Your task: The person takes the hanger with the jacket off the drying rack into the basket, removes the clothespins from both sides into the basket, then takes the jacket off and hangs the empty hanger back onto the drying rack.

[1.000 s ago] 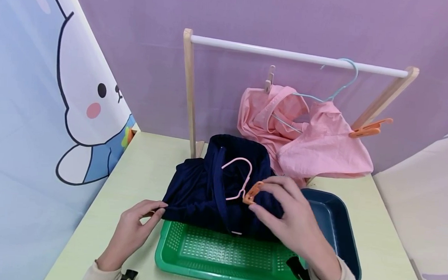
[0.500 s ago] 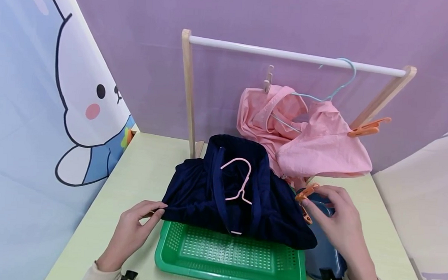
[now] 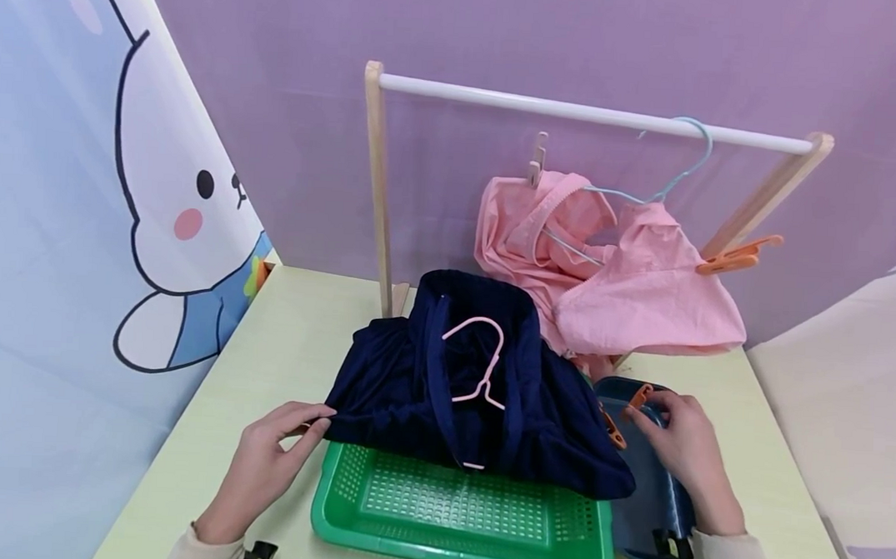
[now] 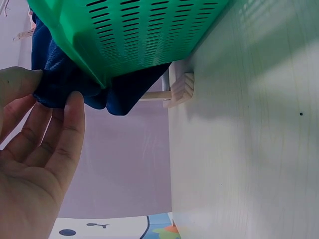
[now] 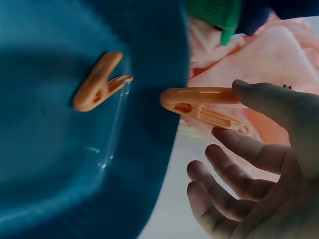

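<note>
1 navy garment, draped across the basket, is being pinched by the left hand, likely for steadiness; 1 clip is gripped handle-end, seemingly squeeze-ready, by the right hand's fingers, at the tray toward the counter's right edge.

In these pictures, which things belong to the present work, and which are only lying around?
Probably for the work:
navy jacket, pinched by the left hand
pink hanger at its opening
orange clothespin, held by the right hand
blue tray with another clothespin
green basket, partly under the jacket

Apparently only around:
pink garment hung from the rack
rabbit-print backdrop
</note>
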The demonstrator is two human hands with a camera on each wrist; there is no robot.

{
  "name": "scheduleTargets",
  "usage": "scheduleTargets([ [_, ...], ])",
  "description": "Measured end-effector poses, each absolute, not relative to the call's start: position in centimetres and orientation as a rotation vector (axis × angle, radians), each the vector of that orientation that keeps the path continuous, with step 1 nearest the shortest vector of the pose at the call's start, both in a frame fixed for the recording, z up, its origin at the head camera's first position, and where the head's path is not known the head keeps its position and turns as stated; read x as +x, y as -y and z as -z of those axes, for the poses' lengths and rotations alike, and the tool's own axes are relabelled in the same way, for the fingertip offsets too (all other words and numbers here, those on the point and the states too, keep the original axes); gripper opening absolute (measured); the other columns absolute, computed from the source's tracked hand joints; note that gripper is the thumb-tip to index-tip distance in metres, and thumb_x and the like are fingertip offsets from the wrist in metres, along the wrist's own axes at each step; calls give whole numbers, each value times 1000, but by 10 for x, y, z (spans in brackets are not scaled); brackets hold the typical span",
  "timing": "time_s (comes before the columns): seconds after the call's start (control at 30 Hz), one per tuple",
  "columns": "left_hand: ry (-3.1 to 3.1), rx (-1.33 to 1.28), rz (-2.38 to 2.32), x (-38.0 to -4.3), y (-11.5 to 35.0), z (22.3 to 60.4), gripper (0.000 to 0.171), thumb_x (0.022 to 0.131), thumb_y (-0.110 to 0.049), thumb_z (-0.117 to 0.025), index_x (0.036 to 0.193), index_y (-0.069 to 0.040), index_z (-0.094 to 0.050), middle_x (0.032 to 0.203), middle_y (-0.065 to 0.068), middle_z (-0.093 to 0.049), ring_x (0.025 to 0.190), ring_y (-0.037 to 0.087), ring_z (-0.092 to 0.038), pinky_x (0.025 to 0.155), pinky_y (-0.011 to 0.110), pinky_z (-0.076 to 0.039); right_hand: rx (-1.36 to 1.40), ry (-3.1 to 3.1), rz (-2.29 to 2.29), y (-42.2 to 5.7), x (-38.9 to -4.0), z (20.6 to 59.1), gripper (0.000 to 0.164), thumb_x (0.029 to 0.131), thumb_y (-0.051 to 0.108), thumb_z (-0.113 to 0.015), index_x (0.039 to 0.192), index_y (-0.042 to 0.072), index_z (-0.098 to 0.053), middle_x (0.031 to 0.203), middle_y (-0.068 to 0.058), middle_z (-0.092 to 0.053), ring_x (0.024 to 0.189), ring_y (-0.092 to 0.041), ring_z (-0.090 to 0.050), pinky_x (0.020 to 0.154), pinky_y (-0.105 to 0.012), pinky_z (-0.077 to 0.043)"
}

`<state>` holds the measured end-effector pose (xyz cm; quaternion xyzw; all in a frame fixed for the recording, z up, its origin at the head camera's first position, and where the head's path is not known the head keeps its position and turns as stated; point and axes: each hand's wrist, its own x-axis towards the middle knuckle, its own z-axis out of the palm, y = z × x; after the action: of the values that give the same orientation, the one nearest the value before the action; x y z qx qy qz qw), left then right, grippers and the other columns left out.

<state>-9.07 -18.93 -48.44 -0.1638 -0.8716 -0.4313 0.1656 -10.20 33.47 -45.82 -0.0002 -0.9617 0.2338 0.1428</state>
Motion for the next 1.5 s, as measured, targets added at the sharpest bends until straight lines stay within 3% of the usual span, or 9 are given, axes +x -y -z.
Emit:
scheduleTargets([
  [0.13, 2476, -476, 1226, -91, 189, 485, 27, 91, -3, -74, 110, -23, -75, 103, -14, -69, 85, 6, -65, 69, 14, -51, -36, 2857, -659, -342, -104, 467, 33, 87, 18, -79, 101, -10, -67, 85, -18, -56, 73, -27, -47, 59, -39, -39],
  [0.37, 2481, -468, 1227, -90, 189, 484, 27, 91, -4, -74, 110, -23, -75, 103, -15, -68, 85, 6, -65, 68, 14, -51, -106, 2966, -641, -345, -105, 471, 37, 90, 17, -73, 106, -15, -63, 99, -32, -60, 88, -43, -56, 76, -59, -48],
  [0.77, 2487, -466, 1208, -89, 190, 484, 28, 91, -3, -74, 110, -24, -75, 102, -15, -68, 84, 6, -65, 70, 13, -50, -8, 2865, -645, -325, -99, 450, 39, 90, 18, -76, 114, -10, -64, 103, -27, -61, 90, -39, -58, 74, -57, -50],
  [0.9, 2484, -471, 1211, -90, 190, 484, 28, 91, -3, -74, 110, -24, -75, 102, -15, -68, 84, 6, -65, 71, 13, -50, 111, 2816, -715, -311, -95, 438, 34, 88, 18, -78, 114, -3, -68, 104, -20, -64, 90, -35, -62, 72, -50, -53],
  [1.13, 2486, -474, 1218, -90, 190, 484, 27, 92, -4, -73, 111, -24, -75, 103, -15, -68, 85, 6, -65, 72, 13, -50, 314, 2729, -809, -287, -84, 422, 24, 85, 13, -81, 108, 11, -73, 96, 1, -63, 79, -11, -59, 66, -31, -53],
  [1.37, 2493, -475, 1214, -91, 191, 484, 27, 92, -4, -73, 111, -22, -75, 103, -15, -68, 85, 6, -65, 72, 13, -50, 496, 2707, -868, -268, -74, 421, 21, 85, 10, -81, 104, 16, -75, 97, 8, -65, 74, -9, -56, 57, -26, -46],
  [1.5, 2495, -473, 1220, -90, 191, 484, 27, 92, -4, -73, 111, -23, -75, 103, -15, -68, 85, 6, -65, 72, 13, -50, 560, 2702, -900, -261, -71, 423, 23, 83, 9, -82, 101, 21, -75, 97, 13, -65, 79, -5, -59, 61, -24, -48],
])
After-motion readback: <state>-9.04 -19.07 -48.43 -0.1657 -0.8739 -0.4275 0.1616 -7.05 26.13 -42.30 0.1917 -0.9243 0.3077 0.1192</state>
